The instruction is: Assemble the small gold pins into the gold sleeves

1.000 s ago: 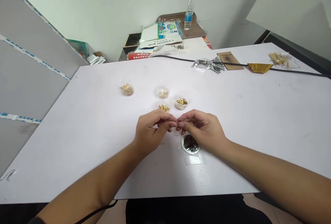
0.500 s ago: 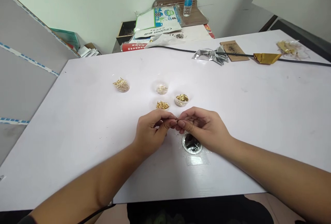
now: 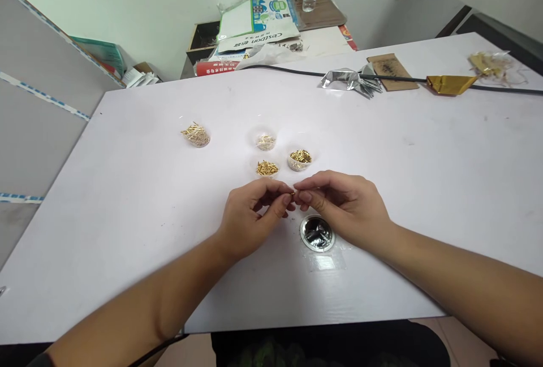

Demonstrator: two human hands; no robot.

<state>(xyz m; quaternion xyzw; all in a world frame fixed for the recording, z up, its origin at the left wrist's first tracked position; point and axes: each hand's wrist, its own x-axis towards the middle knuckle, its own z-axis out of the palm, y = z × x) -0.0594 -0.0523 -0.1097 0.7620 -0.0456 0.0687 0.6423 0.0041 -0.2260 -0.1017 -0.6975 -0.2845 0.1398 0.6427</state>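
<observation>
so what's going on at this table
A person's left hand pinches a tiny gold piece. The right hand is close beside it, fingertips together; whether it holds anything is too small to tell. Four cups of gold pieces stand beyond the hands, with a black disc nearer the person.

Head-worn view, forward and down over the tabletop [image 3: 127, 186]

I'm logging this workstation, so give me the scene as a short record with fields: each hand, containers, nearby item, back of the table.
Left hand: bare, pinching a tiny gold-coloured piece
Right hand: bare, fingertips close beside that piece; grip unclear
Containers: four small clear plastic cups with slender gold-coloured pins
Nearby item: round black disc with silver rim, on the white tabletop
Back of the table: black cable, flat brown cardboard rectangle, gold foil-like piece
</observation>
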